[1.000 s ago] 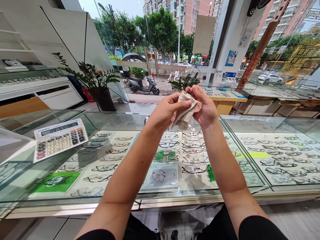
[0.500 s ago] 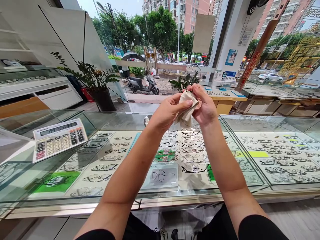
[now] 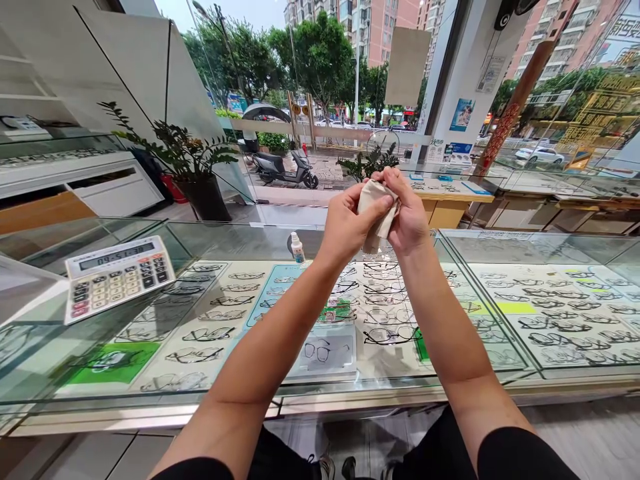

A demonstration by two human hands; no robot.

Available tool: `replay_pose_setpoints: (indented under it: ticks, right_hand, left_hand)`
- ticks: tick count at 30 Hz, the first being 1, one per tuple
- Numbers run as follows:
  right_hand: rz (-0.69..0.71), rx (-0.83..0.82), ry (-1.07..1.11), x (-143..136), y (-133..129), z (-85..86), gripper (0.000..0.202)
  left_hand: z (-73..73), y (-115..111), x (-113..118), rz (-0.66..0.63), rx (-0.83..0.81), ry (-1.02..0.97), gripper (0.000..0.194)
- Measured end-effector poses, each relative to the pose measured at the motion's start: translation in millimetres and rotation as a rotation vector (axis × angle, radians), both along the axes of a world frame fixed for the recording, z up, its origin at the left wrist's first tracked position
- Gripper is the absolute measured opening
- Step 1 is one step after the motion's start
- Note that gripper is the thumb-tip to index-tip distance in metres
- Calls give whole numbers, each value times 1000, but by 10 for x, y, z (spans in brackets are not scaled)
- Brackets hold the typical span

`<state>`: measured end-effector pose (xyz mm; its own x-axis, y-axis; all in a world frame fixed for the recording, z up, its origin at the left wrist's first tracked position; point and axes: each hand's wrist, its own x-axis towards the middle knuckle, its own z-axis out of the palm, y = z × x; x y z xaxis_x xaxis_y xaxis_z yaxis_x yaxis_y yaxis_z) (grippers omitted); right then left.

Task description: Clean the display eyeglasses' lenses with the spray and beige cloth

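Both of my hands meet above the glass display case (image 3: 320, 390), holding a beige cloth (image 3: 373, 200) bunched between them. My left hand (image 3: 346, 223) is closed, its thumb pressed flat on the cloth's front. My right hand (image 3: 411, 217) is also closed, fingers curled round the cloth's far side. Whatever the cloth may be wrapped around is hidden by the folds and fingers. Beyond my left forearm, a small white spray bottle (image 3: 297, 250) stands upright on the glass top.
A large calculator (image 3: 120, 277) rests on the glass to the left. Under the glass lie rows of eyeglasses (image 3: 385, 333) and a green cloth (image 3: 113, 363). A potted plant (image 3: 203, 193) stands behind the counter, before the window. Another display case (image 3: 575, 313) adjoins at right.
My left hand has shifted slightly right, its thumb sliding across the cloth toward my right hand. The cloth's lower edge has folded in. More of the spray bottle now shows.
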<state>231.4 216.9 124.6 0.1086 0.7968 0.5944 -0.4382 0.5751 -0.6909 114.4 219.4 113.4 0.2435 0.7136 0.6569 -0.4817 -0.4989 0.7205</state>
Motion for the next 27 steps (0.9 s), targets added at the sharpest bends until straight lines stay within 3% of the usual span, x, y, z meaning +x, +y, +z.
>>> replay_pose_setpoints:
  ticks: [11,18,23,27]
  right_hand:
    - [-97,3,-51,-41,-141,103,39]
    - [-131,-17,-112,61,-158,142,42]
    - [-168,-45,-153,186,-187,176,30]
    - [-92,-86,-281,271,-237,203,17]
  left_hand:
    - [11,72,0,53,68,-69,49]
    - [104,182,-256,-223,41,215,54]
    - [109,332,-391,-102,-80,189,48]
    - [150,369,-477,-18,-137,181,45]
